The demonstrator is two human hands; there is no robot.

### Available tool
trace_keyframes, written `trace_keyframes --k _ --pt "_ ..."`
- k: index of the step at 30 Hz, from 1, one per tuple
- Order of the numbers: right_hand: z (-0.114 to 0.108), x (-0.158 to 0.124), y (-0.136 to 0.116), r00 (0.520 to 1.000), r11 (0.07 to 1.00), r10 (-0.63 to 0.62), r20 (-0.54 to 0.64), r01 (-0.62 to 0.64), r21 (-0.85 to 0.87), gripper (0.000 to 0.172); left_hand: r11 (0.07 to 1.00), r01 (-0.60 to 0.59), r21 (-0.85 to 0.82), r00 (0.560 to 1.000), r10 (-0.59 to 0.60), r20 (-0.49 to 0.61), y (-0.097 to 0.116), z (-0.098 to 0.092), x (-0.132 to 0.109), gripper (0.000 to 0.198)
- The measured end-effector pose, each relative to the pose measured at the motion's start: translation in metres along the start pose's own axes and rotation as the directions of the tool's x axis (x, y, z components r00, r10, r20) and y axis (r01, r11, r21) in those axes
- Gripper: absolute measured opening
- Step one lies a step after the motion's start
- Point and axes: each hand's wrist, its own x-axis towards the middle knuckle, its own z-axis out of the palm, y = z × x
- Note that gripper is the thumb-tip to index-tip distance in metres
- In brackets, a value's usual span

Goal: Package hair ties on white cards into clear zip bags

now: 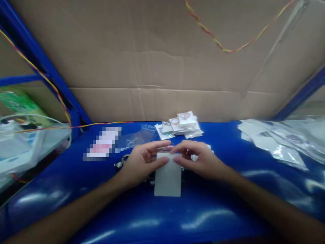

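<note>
A plain white card (168, 179) hangs upright between my hands, its lower part over the blue tabletop. My left hand (144, 162) pinches its upper left, thumb in front and fingers behind. At the upper right, my right hand (199, 158) holds it with thumb and bent forefinger close together. Clear film seems to stick up past the card's top edge, between the fingertips. Beside my left hand lie small dark items with a yellowish band (124, 159), partly hidden by the hand. Something white shows behind my right hand, too covered to name.
Small bagged cards with ring-shaped items (184, 123) lie piled at the back. Clear plastic bags (139, 137) and a pixelated card (104, 144) are at left; more white cards and bags (276, 142) at right. A cardboard wall (162, 67) stands behind the blue table (142, 217).
</note>
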Motion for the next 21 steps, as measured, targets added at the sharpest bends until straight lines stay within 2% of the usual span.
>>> trace_keyframes --k 4,8,12,15,18,21 --pt "-0.002 0.0 0.001 0.999 0.999 0.046 0.001 -0.046 0.013 0.019 0.938 -0.153 0.311 0.985 0.169 -0.025 0.0 -0.001 -0.002 0.033" --pt "-0.003 0.0 0.001 1.0 0.999 0.021 -0.005 -0.021 0.037 0.019 0.898 -0.178 0.403 0.982 0.189 0.011 0.001 -0.001 -0.004 0.031" --pt "0.001 0.0 0.001 0.999 0.998 0.011 -0.047 -0.008 0.058 0.023 0.942 -0.094 0.323 0.994 0.107 -0.023 0.001 -0.003 -0.001 0.023" --pt "0.005 0.002 0.004 0.987 0.995 0.052 -0.152 -0.039 0.09 0.029 0.986 -0.044 0.158 0.989 0.066 -0.132 0.0 -0.008 0.003 0.025" --pt "0.007 0.004 0.008 0.971 0.997 0.05 -0.232 -0.036 0.061 0.021 0.997 -0.081 0.019 0.944 0.083 -0.32 -0.001 -0.015 0.008 0.03" --pt "0.008 0.004 0.009 0.99 0.995 -0.046 -0.137 0.033 -0.099 0.021 0.985 -0.153 -0.08 0.866 0.095 -0.491 -0.001 -0.022 0.013 0.027"
